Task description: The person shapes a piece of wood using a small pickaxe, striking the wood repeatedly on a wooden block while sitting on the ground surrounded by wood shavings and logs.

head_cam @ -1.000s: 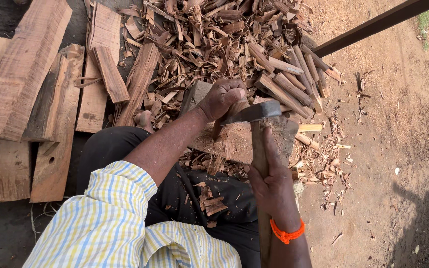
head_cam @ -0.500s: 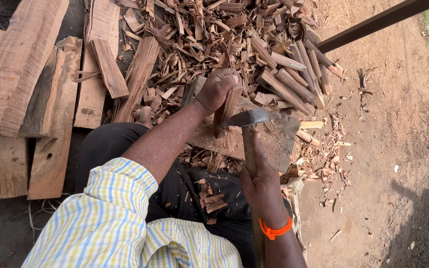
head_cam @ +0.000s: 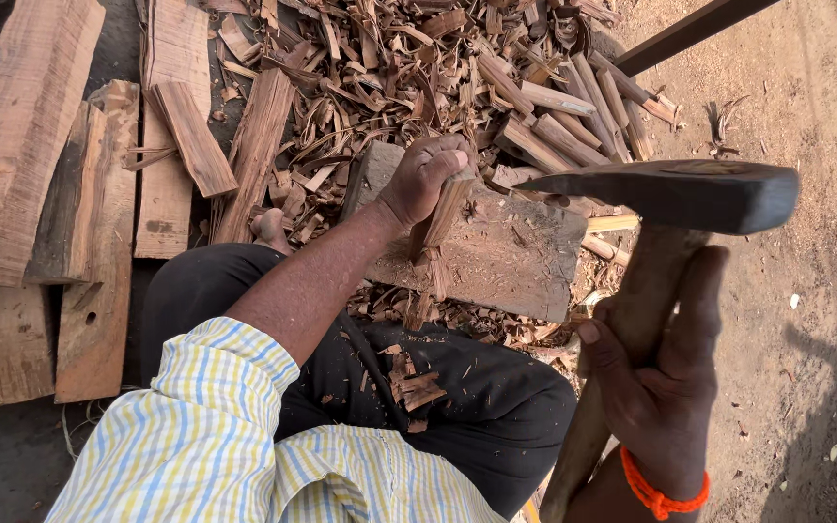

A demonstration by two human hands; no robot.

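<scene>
Two hands are at work over a wooden chopping block (head_cam: 506, 257), which lies on the ground in front of the seated person's knees. The left hand (head_cam: 423, 179) is clamped around the top of a narrow stick of wood (head_cam: 441, 225), which is held nearly upright on the block, near its left edge, with its long axis running from the fingers down to the block's face. The right hand (head_cam: 661, 378) is closed around the wooden handle of an axe (head_cam: 675, 194), which is raised well clear of the block. The dark axe head is seen to the right of the stick and above it, its long axis lying roughly level and its thin edge pointing left toward the stick. The stick thus lies to the left of and below the blade, with the left fingers at its upper end being the part nearest the edge. A heap of split sticks and bark chips (head_cam: 389, 68) is spread beyond the block's far edge, and flat planks (head_cam: 21, 145) are laid at the left. An orange band (head_cam: 656, 494) is worn on the right wrist.
</scene>
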